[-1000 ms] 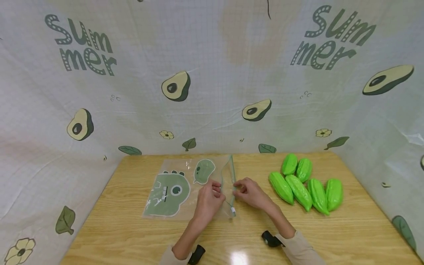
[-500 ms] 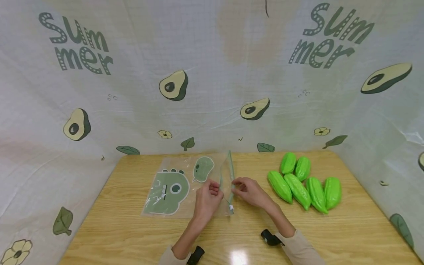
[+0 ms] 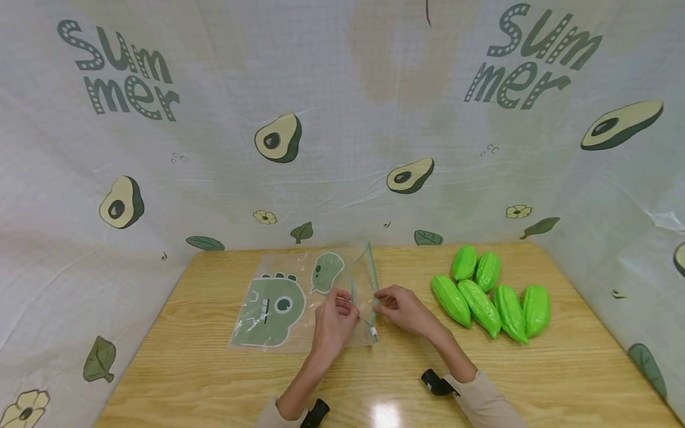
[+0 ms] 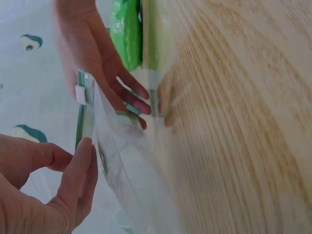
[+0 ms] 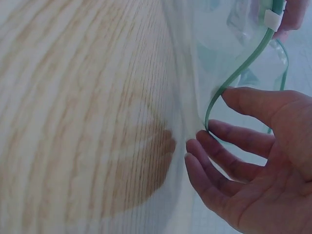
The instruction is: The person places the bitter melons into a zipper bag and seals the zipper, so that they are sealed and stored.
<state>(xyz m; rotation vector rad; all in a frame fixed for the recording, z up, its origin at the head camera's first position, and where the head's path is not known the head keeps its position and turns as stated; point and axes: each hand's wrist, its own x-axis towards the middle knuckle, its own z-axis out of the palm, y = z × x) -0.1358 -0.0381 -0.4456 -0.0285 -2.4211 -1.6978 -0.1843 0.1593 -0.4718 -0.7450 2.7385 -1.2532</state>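
A clear zip bag (image 3: 299, 333) with a green dinosaur print lies flat, its green-edged mouth facing right and parted. My left hand (image 3: 334, 324) pinches the upper lip of the mouth between thumb and fingers. At the opposite green edge, my right hand (image 3: 404, 309) pinches the other lip, its remaining fingers gently bent. A white slider (image 5: 272, 20) sits on the zip strip at the near end of the mouth. Several bright green bumpy fruits, like bitter melons (image 3: 480, 306), lie to the right of my right hand.
The wooden table (image 3: 214, 386) reaches a printed cloth backdrop (image 3: 342, 196) that rises behind it and at both sides. Dark camera mounts (image 3: 437, 383) are strapped at both wrists.
The upper lip of the bag mouth has been drawn slightly left by my left hand, so the gap is wider. My right hand stays nearly still; the head view shifts a little.
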